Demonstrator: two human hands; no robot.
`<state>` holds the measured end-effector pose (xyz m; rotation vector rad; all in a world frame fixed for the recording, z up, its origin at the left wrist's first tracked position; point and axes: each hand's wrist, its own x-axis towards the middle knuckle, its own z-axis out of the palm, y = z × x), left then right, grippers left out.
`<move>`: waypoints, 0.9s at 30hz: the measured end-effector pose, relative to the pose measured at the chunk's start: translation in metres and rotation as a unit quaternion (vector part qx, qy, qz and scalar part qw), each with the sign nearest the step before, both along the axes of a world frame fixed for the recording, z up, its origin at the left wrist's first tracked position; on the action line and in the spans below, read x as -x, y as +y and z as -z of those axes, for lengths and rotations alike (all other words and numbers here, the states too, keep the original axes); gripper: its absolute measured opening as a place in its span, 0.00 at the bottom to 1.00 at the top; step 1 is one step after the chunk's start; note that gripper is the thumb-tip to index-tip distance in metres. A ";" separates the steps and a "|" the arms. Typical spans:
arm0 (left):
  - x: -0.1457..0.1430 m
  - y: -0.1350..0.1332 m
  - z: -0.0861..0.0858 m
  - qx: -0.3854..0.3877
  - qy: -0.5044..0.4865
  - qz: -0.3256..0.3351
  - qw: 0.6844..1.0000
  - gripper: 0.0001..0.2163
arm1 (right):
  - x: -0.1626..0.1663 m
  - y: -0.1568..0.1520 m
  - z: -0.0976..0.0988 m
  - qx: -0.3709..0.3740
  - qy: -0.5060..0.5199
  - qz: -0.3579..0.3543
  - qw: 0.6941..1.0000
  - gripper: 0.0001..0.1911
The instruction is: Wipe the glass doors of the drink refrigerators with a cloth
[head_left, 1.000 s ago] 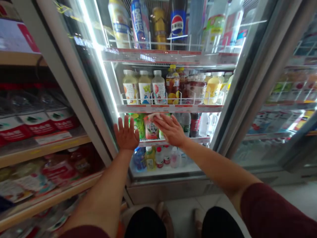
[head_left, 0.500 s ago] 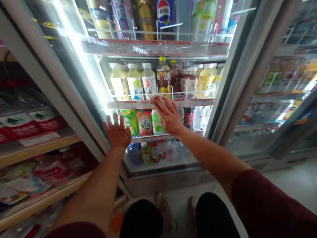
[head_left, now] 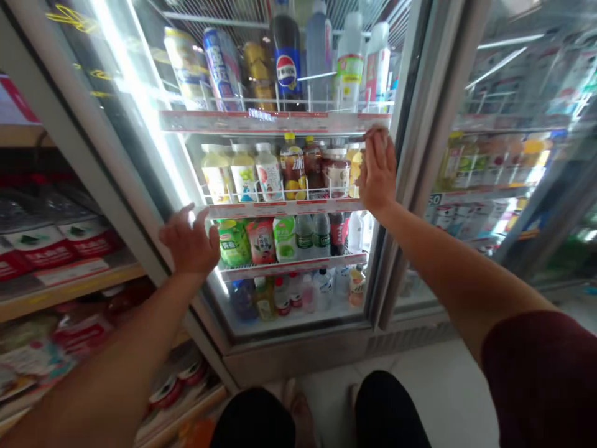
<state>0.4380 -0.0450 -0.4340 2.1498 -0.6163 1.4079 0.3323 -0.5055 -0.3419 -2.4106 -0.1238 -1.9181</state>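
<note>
A glass door (head_left: 298,339) of a lit drinks fridge stands in front of me. My right hand (head_left: 379,171) lies against the glass at the right side, fingers together and pointing up, level with the shelf edge under the top row. Under its fingertips is a small pale cloth (head_left: 377,129), mostly covered by the fingers. My left hand (head_left: 190,239) is raised at the door's left edge, fingers spread and slightly bent, holding nothing. Whether it touches the door frame, I cannot tell. Behind the glass stand a Pepsi bottle (head_left: 286,59) and an iced tea bottle (head_left: 293,167).
Left of the fridge, a wooden-edged shelf (head_left: 69,292) carries red-and-white packs (head_left: 37,239). A metal door frame (head_left: 420,149) divides this door from another fridge on the right. My knees (head_left: 254,420) are below, over a pale tiled floor (head_left: 433,386).
My right hand has slid right and up across the glass with the cloth. My left hand has shifted left, its fingers bending a little. The view has tilted, showing more of the top shelf.
</note>
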 end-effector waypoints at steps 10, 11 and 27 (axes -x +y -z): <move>-0.010 -0.048 -0.191 -0.079 -0.050 0.023 0.995 0.33 | -0.012 0.022 -0.060 0.101 0.061 -0.049 0.992 0.36; -0.014 -0.047 -0.196 -0.080 -0.046 0.029 0.995 0.34 | -0.020 0.015 -0.081 0.031 0.013 -0.033 0.999 0.36; -0.036 -0.047 -0.189 -0.014 -0.099 0.078 0.992 0.32 | -0.067 0.110 -0.173 0.164 -0.021 -0.054 0.985 0.32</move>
